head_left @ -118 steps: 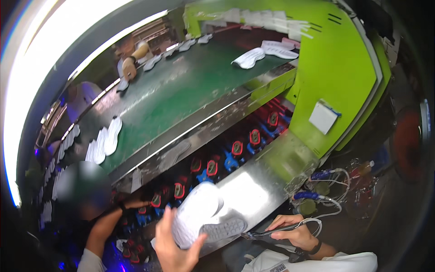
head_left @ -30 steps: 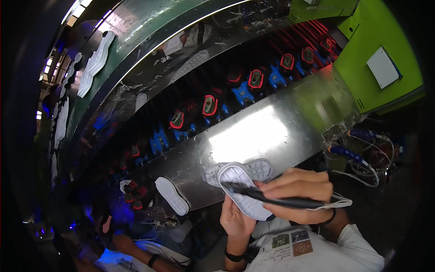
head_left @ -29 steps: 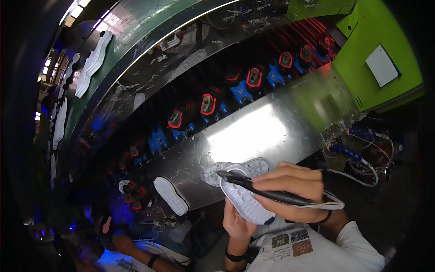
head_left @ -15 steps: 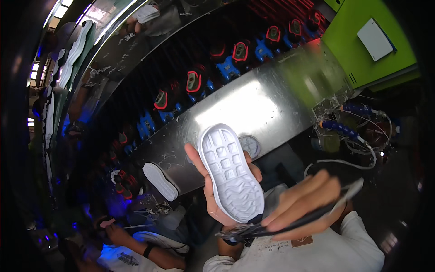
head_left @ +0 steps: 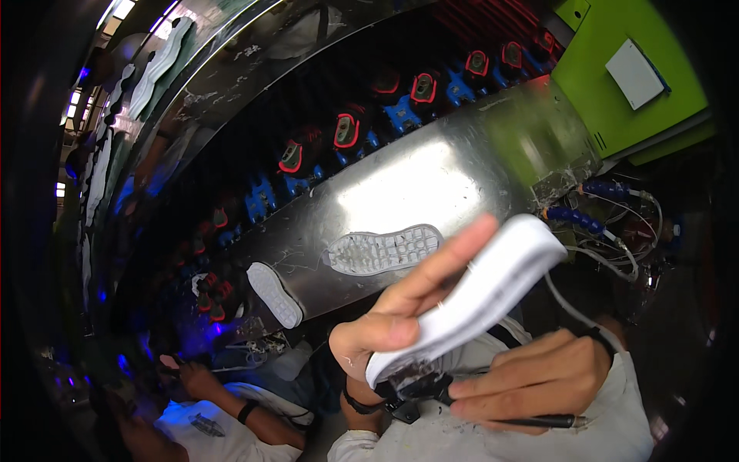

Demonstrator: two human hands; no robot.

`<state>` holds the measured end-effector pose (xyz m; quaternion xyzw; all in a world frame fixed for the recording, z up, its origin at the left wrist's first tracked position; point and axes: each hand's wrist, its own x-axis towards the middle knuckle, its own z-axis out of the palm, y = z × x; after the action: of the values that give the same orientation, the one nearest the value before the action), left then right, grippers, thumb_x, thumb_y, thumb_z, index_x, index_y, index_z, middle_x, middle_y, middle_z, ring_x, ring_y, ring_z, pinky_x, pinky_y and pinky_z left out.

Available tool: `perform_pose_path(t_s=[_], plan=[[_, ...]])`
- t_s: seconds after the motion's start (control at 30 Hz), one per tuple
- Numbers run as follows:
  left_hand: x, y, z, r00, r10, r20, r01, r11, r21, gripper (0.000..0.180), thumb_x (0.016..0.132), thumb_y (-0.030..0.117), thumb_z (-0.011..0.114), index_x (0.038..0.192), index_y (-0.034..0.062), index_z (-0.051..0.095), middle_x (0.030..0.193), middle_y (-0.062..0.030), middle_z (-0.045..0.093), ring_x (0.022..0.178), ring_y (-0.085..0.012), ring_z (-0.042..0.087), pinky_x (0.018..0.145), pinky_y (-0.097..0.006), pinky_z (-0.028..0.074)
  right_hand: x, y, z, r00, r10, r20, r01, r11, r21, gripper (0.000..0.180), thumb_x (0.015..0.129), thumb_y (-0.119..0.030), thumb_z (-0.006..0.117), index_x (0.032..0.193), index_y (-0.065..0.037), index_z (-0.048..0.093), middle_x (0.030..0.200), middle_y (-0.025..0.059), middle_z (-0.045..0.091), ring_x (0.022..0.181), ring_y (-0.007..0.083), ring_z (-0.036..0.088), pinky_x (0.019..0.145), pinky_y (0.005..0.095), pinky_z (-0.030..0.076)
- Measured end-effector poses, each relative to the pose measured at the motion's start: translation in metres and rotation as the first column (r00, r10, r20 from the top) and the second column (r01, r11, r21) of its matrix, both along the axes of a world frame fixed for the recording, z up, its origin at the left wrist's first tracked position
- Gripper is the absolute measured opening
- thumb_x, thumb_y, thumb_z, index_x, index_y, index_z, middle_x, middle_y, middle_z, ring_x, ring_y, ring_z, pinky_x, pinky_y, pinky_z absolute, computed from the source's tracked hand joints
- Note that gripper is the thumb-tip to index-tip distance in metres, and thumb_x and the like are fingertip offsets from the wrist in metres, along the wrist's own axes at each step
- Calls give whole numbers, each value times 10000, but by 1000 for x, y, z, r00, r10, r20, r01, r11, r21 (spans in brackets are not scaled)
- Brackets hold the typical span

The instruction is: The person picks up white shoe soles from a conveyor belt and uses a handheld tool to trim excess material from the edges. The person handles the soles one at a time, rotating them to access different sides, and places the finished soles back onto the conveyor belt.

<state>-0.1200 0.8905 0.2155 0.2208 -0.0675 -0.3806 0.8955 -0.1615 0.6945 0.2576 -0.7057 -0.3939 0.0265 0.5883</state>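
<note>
My left hand (head_left: 385, 327) grips a white shoe sole (head_left: 485, 292), turned on its side and tilted up to the right. The sole is blurred by motion, its near end low by my wrist. Close to that end my right hand (head_left: 539, 377) is closed around a slim dark tool (head_left: 550, 421), whose black rod-like end sticks out below the fingers. What kind of tool it is I cannot make out. On the metal bench beyond lies a grey-white sole (head_left: 385, 250), tread up, and farther left another white sole (head_left: 275, 295) rests near the bench's edge.
Behind the metal bench (head_left: 493, 185) runs a row of blue holders with dark, red-rimmed pieces (head_left: 347, 130). A green cabinet (head_left: 639, 100) stands at the far right, above blue jointed hoses (head_left: 573, 219) and thin tubes. Another person's arm (head_left: 223, 400) works at lower left.
My left hand has swung the sole from tread facing up to side-on, moving it right. The sole on the bench has come into full view. My right hand stays near the sole's lower end.
</note>
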Motion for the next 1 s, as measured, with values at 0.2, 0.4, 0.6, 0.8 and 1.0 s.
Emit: perform_pose_path(t_s=[0.2, 0.4, 0.6, 0.8, 1.0], plan=[[7, 3, -14, 999, 26, -34, -39, 891, -453, 1077, 676, 352, 609, 1574, 2, 129, 1598, -259, 211, 1447, -345, 315, 1162, -449, 280, 27, 5, 7, 956, -1, -293, 68, 974, 218, 235, 769, 10, 799, 993, 44, 736, 959, 196, 733, 837, 238, 743, 710, 283, 592], [81, 2, 41, 951, 307, 13, -294, 921, -254, 899, 799, 284, 544, 1574, 33, 164, 1502, -267, 394, 1145, -366, 625, 827, -408, 585, 47, 22, 49, 963, -77, -260, 95, 994, 55, 187, 756, -13, 823, 929, 10, 754, 900, 179, 741, 796, 256, 746, 708, 281, 605], [256, -5, 137, 376, 265, 888, -926, 89, 366, 604, 1003, 311, 465, 1435, -103, 384, 1392, -345, 474, 1244, -460, 511, 1032, -455, 432, 33, 3, 37, 808, -239, -538, 464, 821, 333, 268, 570, 123, 806, 822, 99, 719, 833, 246, 717, 746, 296, 728, 732, 329, 602], [320, 90, 62, 477, -543, 691, -750, -661, -2, 526, 913, 339, 627, 1263, -50, 579, 1358, -483, 384, 1280, -676, 330, 1095, -690, 238, 30, 3, -29, 465, -190, -865, 585, 799, 139, 213, 700, 115, 770, 904, 81, 722, 865, 182, 726, 733, 191, 697, 687, 257, 553], [255, 66, 137, 498, -400, 769, -842, -437, 318, 532, 848, 233, 620, 1309, 16, 467, 1083, -315, 617, 1080, -473, 576, 1012, -522, 414, 32, 8, -27, 521, -102, -847, 512, 831, 215, 250, 736, 104, 771, 976, 70, 708, 921, 159, 718, 820, 196, 693, 758, 269, 549]])
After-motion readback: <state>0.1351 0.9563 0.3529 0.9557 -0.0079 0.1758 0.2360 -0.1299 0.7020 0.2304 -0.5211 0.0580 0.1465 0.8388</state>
